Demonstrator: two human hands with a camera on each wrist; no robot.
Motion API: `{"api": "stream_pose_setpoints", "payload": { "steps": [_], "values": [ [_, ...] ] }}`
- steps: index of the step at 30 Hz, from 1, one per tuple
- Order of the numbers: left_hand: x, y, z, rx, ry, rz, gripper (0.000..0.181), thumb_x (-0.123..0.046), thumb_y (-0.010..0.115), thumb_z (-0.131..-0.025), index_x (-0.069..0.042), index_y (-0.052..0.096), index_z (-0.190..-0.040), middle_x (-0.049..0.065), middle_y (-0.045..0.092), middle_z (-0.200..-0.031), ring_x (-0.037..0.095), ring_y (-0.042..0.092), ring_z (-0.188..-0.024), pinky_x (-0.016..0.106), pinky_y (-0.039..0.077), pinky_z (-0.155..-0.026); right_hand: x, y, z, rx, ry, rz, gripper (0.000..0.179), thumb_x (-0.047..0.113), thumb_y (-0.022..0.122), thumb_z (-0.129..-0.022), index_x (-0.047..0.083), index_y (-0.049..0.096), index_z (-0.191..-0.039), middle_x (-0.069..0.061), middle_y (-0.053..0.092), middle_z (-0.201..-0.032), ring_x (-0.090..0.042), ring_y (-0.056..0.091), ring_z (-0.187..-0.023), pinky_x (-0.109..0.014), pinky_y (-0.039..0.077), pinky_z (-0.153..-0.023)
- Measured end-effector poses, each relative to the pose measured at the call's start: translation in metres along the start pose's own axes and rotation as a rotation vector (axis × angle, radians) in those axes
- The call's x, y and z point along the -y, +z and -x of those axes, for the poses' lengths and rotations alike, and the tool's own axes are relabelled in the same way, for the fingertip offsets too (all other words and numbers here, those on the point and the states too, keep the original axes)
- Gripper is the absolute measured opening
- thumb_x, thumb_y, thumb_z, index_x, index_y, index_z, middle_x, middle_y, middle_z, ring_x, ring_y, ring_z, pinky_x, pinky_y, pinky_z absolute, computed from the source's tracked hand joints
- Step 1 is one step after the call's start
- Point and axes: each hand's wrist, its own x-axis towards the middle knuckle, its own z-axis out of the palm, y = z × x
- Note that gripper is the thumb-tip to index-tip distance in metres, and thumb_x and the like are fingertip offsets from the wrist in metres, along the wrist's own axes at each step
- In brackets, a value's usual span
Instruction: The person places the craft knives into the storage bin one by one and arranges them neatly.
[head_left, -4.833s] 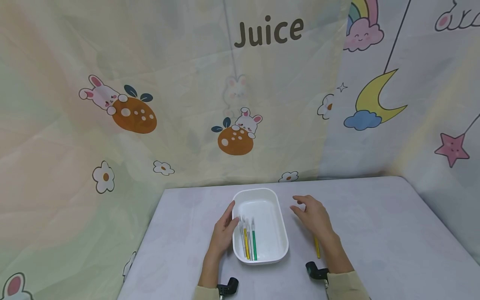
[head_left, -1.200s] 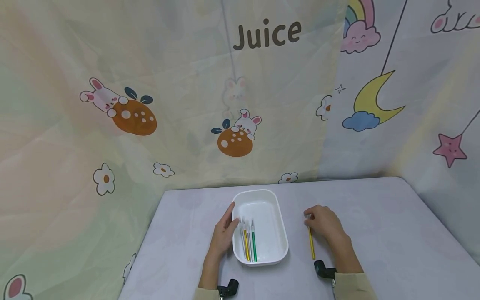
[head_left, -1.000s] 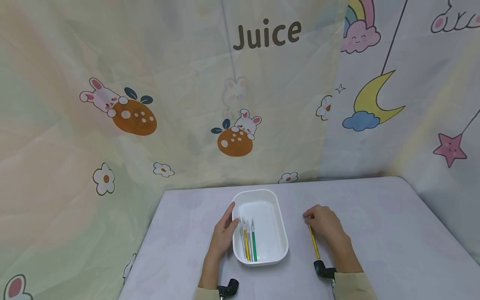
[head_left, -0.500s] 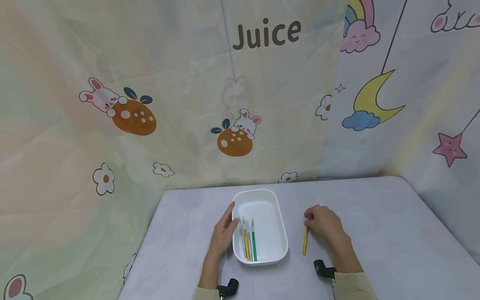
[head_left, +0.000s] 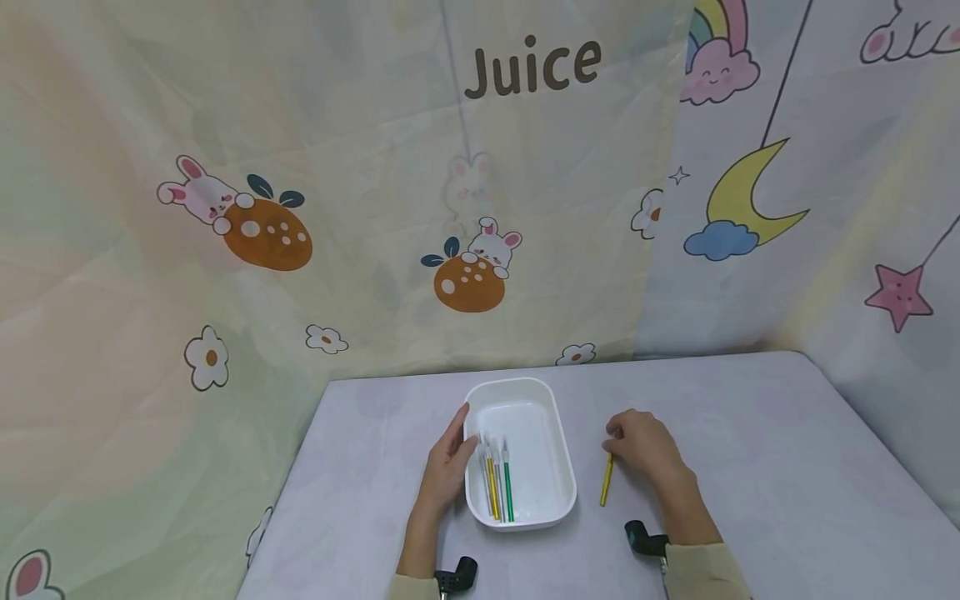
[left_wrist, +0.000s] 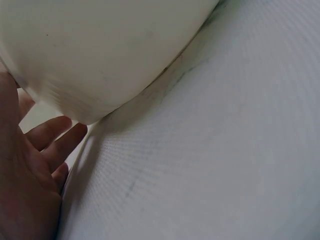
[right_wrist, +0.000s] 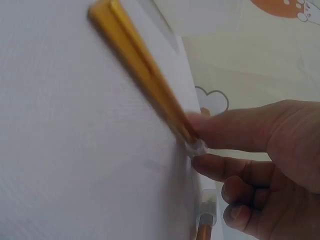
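My right hand [head_left: 643,442] pinches a slim yellow stick with a clear cap [head_left: 607,482] to the right of the tray. In the right wrist view, thumb and index finger meet at the capped end, and the yellow shaft [right_wrist: 145,70] slants away from them. Below the curled other fingers lies a second clear-capped golden stick [right_wrist: 204,227]. My left hand [head_left: 444,468] rests along the left side of the white tray [head_left: 566,450], thumb at the rim. In the left wrist view, its straight fingers [left_wrist: 65,142] touch the tray's outer wall.
Several slim pointed sticks stand side by side in the tray's near left part, among them a green one [head_left: 509,492] and a yellow one [head_left: 492,487]. A pale cloth covers the table [head_left: 787,483]. A printed curtain [head_left: 360,167] hangs behind its far edge.
My right hand has come back from beside the tray and taken hold of the yellow stick. The stick's lower end has swung left. My left hand and the tray have stayed put.
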Motion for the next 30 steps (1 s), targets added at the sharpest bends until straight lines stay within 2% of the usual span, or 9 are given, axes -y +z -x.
{"api": "stream_pose_setpoints", "payload": {
  "steps": [4, 10, 20, 24, 30],
  "values": [
    [-0.0007, 0.0004, -0.0004, -0.002, 0.023, -0.016, 0.055, -0.023, 0.058, -0.107, -0.034, 0.043, -0.158, -0.012, 0.039, -0.165, 0.017, 0.034, -0.156, 0.045, 0.029, -0.128, -0.0006, 0.0009, -0.0007, -0.025, 0.003, -0.025, 0.020, 0.010, 0.078, -0.089, 0.003, 0.078, -0.107, -0.011, 0.073, -0.094, -0.023, 0.062, -0.080, -0.041, 0.058, -0.070],
    [-0.0033, 0.0001, 0.0001, -0.001, 0.021, -0.009, 0.054, -0.023, 0.058, -0.107, -0.036, 0.044, -0.158, -0.012, 0.040, -0.165, 0.018, 0.035, -0.156, 0.046, 0.030, -0.128, -0.0006, 0.0002, -0.0002, -0.071, -0.005, -0.071, 0.016, 0.006, 0.075, -0.090, 0.003, 0.078, -0.105, -0.015, 0.074, -0.099, -0.025, 0.064, -0.082, -0.042, 0.059, -0.069],
    [-0.0036, -0.0006, -0.0009, -0.007, -0.011, -0.022, 0.054, -0.024, 0.058, -0.106, -0.040, 0.044, -0.157, -0.017, 0.040, -0.164, 0.011, 0.035, -0.155, 0.041, 0.030, -0.128, 0.0018, 0.0032, -0.0025, -0.100, -0.061, -0.105, 0.014, 0.007, 0.073, -0.093, 0.004, 0.079, -0.106, -0.008, 0.075, -0.094, -0.019, 0.063, -0.077, -0.037, 0.059, -0.068],
    [-0.0032, -0.0008, -0.0002, -0.007, -0.019, -0.026, 0.054, -0.024, 0.058, -0.106, -0.040, 0.044, -0.156, -0.018, 0.039, -0.164, 0.011, 0.034, -0.155, 0.041, 0.029, -0.128, 0.0041, 0.0029, -0.0026, -0.112, -0.070, -0.112, 0.016, 0.010, 0.074, -0.094, 0.005, 0.078, -0.109, -0.008, 0.075, -0.097, -0.018, 0.063, -0.078, -0.035, 0.058, -0.068],
    [-0.0017, -0.0010, -0.0001, 0.003, -0.017, -0.026, 0.055, -0.025, 0.058, -0.106, -0.038, 0.043, -0.158, -0.018, 0.039, -0.164, 0.010, 0.035, -0.155, 0.041, 0.030, -0.128, 0.0064, 0.0013, -0.0021, -0.152, -0.135, -0.102, 0.018, 0.010, 0.074, -0.094, 0.004, 0.078, -0.111, -0.010, 0.076, -0.100, -0.019, 0.062, -0.079, -0.033, 0.057, -0.067]
  ]
}}
